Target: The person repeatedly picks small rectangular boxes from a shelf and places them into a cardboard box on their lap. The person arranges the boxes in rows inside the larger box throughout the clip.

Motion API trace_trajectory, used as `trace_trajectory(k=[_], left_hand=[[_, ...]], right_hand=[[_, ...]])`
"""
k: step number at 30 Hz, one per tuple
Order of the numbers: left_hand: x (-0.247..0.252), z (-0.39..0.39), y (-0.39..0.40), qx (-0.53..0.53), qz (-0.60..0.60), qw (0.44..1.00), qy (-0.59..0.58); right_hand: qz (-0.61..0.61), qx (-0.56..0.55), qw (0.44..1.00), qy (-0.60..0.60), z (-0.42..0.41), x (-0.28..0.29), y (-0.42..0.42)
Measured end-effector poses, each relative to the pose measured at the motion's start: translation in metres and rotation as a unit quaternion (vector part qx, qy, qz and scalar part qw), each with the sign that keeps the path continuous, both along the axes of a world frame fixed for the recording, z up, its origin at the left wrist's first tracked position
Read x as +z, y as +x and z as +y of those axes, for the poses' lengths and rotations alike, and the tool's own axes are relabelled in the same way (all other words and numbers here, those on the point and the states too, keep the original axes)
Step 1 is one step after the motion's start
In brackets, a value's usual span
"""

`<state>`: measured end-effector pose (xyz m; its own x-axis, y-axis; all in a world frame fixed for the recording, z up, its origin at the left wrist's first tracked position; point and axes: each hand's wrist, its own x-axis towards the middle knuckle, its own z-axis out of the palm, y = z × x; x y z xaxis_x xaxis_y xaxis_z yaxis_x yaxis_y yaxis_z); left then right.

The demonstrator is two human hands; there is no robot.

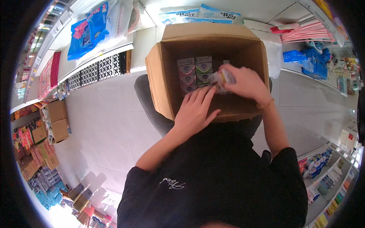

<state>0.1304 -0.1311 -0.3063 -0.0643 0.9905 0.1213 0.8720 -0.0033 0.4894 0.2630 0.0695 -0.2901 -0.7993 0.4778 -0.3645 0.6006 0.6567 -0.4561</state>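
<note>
An open cardboard box [214, 34] stands before me on a dark grey chair seat [145, 99]. Inside it, small packaged boxes [186, 79] with pink V-shaped marks form a column on the left. Beside them runs a second column of similar boxes [204, 68] with green marks. My right hand [245, 81] is inside the box, its fingers closed around a small white package [228, 76] blurred by motion. My left hand [196, 109] reaches over the near side with fingers spread, the fingertips close to the nearest packages; whether they touch is unclear.
Shelving [142, 48] runs along the far side with blue-and-white packets [211, 14] behind the box. A blue plastic bag [88, 31] lies at the upper left. Pink sticks [308, 32] lie at the upper right. Another carton [58, 121] stands on the left; tiled floor [99, 114] surrounds the chair.
</note>
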Motion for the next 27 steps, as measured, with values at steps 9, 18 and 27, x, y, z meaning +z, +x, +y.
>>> trace_trajectory(k=[9, 18, 27], left_hand=[[-0.006, 0.002, -0.003, -0.031, -0.030, 0.999, -0.031], [-0.013, -0.001, -0.002, -0.042, -0.034, 0.998, -0.011], [-0.012, 0.001, -0.002, -0.043, -0.037, 0.998, -0.006]], right_hand=[[-0.201, 0.064, 0.975, 0.076, 0.075, -0.139, -0.073], [-0.265, -0.030, 0.964, 0.023, 0.091, -0.255, -0.065], [-0.229, -0.058, 0.971, -0.041, 0.103, -0.291, -0.052]])
